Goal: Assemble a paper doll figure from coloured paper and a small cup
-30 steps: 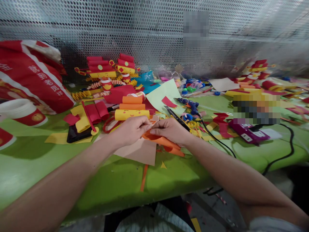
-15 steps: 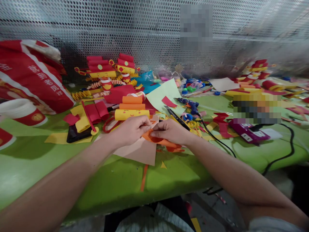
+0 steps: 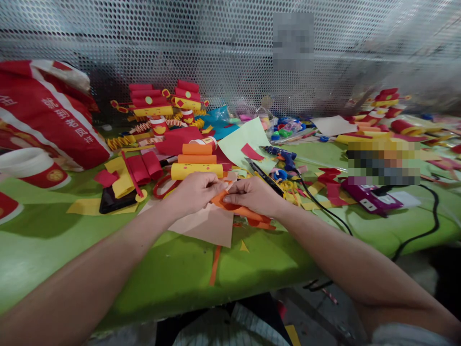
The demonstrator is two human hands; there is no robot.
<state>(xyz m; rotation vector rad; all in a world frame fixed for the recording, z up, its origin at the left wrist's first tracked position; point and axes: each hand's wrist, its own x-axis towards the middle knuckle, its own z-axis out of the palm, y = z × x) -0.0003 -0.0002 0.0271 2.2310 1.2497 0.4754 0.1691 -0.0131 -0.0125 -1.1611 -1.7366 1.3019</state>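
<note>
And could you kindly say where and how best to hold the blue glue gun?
Take the blue glue gun by its handle, probably from the near right: that end, with its cord, slants toward the person, while its nozzle points left.

Paper-craft workspace, by the look. Blue plastic glue gun point(image 3: 285, 157) beyond right hand point(image 3: 252, 194); red-and-yellow rolled-paper figures point(image 3: 153, 111) beyond left hand point(image 3: 196, 193).

Behind the green table point(image 3: 173, 269) rises a grey, perforated metal wall point(image 3: 216, 43) crossed by horizontal seams. Below the table's front edge lies dim grey floor point(image 3: 317, 312). Pale light shines on the table's left end.
</note>
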